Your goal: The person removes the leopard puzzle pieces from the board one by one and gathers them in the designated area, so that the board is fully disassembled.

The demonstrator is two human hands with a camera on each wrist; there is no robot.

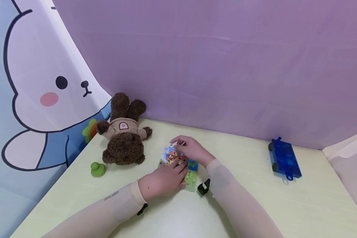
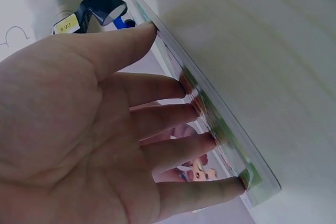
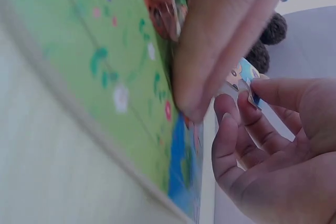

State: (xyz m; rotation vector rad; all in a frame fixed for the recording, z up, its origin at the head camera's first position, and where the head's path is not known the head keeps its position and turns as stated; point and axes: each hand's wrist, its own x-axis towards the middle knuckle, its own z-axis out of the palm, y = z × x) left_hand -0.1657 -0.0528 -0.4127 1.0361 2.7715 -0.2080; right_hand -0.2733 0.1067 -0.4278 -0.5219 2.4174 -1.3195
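From the head camera, I watch two bare hands at work on a picture board (image 1: 191, 182) on the pale table (image 1: 318, 198), a plush bear (image 1: 123, 145) and green duck (image 1: 98, 169) off to the left, a blue toy wagon (image 1: 285, 158) well to the right. The left hand (image 1: 166, 180) lies across the board; the right hand (image 1: 192, 149) pinches a small printed piece (image 1: 173, 144) at the board's far edge.

From the left wrist, I see straight fingers (image 2: 170, 119), spread apart and clamped on nothing, their tips touching the board's face. Firm, even pressure there should stop the board sliding, I judge.

From the right wrist, thumb and fingertips close together on the piece, beyond the left hand's edge. I cannot tell whether it touches the board. For clean handling, I would hold it by its rim, picture showing, turn it to match the print around it, and lower it flat, without forcing.
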